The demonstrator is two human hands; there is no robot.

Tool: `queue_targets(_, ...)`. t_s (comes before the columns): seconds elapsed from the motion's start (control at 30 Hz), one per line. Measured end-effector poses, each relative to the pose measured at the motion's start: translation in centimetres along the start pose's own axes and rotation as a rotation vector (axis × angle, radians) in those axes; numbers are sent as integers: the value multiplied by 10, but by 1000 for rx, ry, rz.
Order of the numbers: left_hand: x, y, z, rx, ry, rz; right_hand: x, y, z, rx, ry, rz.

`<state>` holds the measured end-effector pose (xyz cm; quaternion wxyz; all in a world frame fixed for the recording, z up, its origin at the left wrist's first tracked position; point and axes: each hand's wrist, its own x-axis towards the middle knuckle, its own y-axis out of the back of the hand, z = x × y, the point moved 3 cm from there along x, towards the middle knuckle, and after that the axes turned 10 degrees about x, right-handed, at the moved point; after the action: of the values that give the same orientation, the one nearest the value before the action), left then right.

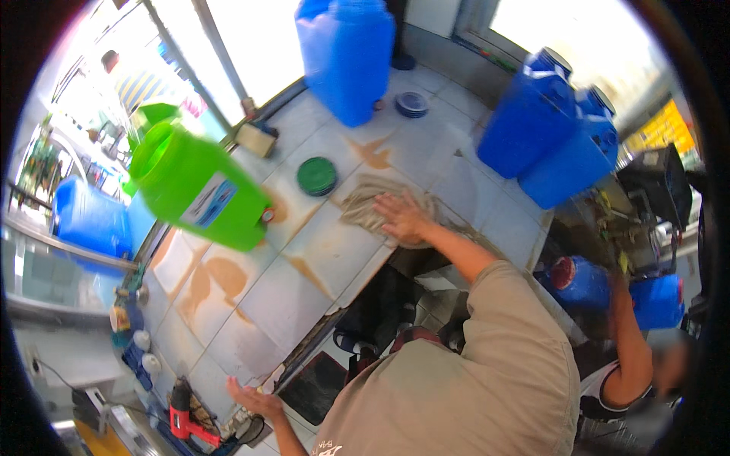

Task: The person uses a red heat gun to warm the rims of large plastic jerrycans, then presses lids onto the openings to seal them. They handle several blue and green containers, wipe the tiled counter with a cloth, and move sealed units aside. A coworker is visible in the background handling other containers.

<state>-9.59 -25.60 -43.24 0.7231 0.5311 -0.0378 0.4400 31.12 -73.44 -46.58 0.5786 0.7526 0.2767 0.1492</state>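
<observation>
My right hand (pixel 399 214) lies with spread fingers on a crumpled beige cloth (pixel 363 199) on the white tiled counter (pixel 304 285), which has brown wet smears on its top. Just left of and above the cloth lies a green round lid (pixel 316 175). A tall green plastic jug (pixel 182 167) stands uncapped to the left, with a small red spout low on its side. My left hand (pixel 249 397) is at the counter's near left edge, open and holding nothing that I can see, near a red-and-black heat gun (pixel 181 418).
Blue jugs stand at the back (pixel 346 64) and right (pixel 525 121). A blue lid (pixel 411 105) and small beige box (pixel 257 140) sit behind. Bottles (pixel 141 342) line the left edge. Another person's arm (pixel 631 334) is at lower right. Beyond the glass, someone (pixel 141 87) wears stripes.
</observation>
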Motion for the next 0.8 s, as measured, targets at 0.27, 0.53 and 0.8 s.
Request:
queue_targets(0.27, -34, -79, 241, -403, -325, -365, -200, 46, 169, 182, -812, 455)
queue_targets(0.53, -59, -123, 417, -673, -521, -668, -352, 20, 207, 390, -1684, 615)
queue_targets(0.8, -182, -182, 629, -581, -946, -1554, -413, 6, 287, 595, -1696, 1292)
